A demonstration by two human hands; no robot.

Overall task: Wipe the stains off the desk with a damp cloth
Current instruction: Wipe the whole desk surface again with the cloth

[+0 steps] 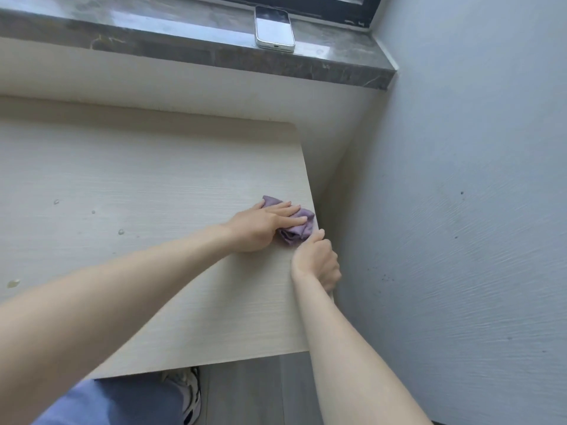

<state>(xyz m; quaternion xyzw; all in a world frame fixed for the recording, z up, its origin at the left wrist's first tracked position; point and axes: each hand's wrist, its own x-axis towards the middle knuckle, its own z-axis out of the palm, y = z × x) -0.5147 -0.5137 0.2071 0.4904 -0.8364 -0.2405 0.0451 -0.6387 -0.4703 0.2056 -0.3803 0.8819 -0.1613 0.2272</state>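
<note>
My left hand [264, 223] lies flat with straight fingers and presses the purple cloth [299, 230] onto the desk [153, 179], right by its right edge. My right hand [317, 260] is curled over that edge and seems to hold it. Little wet drops [121, 232] sit on the left. A phone [274, 29] lies on the sill [153, 35].

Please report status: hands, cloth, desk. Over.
Left hand flat, pressing purple cloth at desk right edge. Right hand grips that edge. Droplets to the left, unwiped.
</note>
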